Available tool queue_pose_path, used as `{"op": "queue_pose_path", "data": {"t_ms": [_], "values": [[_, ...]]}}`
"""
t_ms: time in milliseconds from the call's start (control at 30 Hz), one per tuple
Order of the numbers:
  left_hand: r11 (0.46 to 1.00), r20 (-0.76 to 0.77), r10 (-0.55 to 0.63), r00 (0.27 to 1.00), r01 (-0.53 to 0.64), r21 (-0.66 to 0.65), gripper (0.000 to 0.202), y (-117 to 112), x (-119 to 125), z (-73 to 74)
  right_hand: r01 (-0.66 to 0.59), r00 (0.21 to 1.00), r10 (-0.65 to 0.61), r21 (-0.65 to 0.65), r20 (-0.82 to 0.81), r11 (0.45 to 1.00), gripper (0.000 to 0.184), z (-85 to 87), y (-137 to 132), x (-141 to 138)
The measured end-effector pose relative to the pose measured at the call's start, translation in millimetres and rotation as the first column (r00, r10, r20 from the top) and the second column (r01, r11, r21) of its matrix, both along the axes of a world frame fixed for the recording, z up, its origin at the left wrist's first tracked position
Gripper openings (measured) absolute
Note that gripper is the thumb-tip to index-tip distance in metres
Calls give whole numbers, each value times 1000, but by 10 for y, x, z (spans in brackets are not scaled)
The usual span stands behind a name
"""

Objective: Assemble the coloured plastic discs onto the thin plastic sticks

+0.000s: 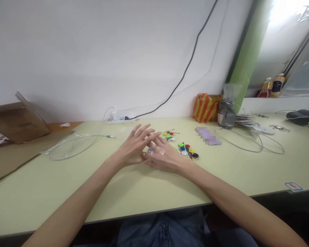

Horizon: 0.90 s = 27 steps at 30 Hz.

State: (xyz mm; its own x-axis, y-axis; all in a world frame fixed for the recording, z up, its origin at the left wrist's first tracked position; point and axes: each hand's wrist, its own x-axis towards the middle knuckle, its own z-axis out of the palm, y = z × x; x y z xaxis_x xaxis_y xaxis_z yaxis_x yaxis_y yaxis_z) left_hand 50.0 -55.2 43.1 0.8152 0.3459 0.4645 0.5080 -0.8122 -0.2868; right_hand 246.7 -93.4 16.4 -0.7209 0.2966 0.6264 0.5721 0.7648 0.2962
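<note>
1. Head view: the left hand (134, 149) splays its fingers loosely across the flat, open right hand (167, 159); neither grips anything.
2. The coloured caps (187, 151) lie on the table (67, 185) at 2 o'clock, just beside the right hand, which is nearer.

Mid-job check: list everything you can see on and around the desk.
table: one, pale green, across the view
round pieces: a cluster, mixed colours, right of the hands
power strip: one, white, by the wall
cable: one, black, up the wall
cable loop: one, clear, table left
cardboard box: one, brown, far left
bag: one, orange-yellow striped, by the wall
bottles: two, brownish, window sill
left hand: fingers spread, overlapping the right
right hand: open, beside the round pieces
</note>
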Motion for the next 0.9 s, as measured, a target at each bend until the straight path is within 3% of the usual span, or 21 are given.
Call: {"op": "queue_pose_path", "data": {"t_ms": [100, 200, 267, 367, 433, 500, 567, 633, 767, 900], "values": [[1000, 66, 6, 998, -6, -1, 88, 67, -50, -6, -90, 995, 91, 17, -46, 996, 25, 96, 4, 83], [1000, 137, 26, 990, -26, -6, 91, 148, -116, -25, -175, 944, 183, 54, -274, 983, 25, 184, 28, 266], [999, 179, 37, 983, -33, -26, 93, 192, -157, -41, -120, 871, 126, 45, -475, 992, 33, 219, 79, 414], [997, 220, 68, 973, -55, -61, 97, 240, -197, -68, 106, 798, -139, -89, -586, 990, 33, 194, 247, 620], [993, 238, 100, 966, -83, -80, 97, 269, -212, -89, 274, 799, -354, -231, -486, 934, 25, 116, 401, 741], [988, 252, 134, 958, -110, -108, 96, 302, -225, -115, 419, 812, -525, -370, -255, 829, 19, 8, 546, 854], [982, 261, 165, 951, -133, -136, 95, 337, -239, -142, 506, 799, -597, -461, -66, 729, 22, -97, 655, 953], [976, 268, 187, 945, -148, -159, 95, 367, -250, -168, 549, 781, -624, -507, 29, 665, 27, -170, 722, 1025], [972, 285, 197, 938, -147, -185, 96, 389, -251, -197, 591, 752, -655, -521, 78, 616, 30, -222, 787, 1077], [973, 298, 189, 936, -137, -187, 99, 379, -235, -202, 590, 757, -645, -530, 102, 609, 32, -239, 843, 1069]]}}
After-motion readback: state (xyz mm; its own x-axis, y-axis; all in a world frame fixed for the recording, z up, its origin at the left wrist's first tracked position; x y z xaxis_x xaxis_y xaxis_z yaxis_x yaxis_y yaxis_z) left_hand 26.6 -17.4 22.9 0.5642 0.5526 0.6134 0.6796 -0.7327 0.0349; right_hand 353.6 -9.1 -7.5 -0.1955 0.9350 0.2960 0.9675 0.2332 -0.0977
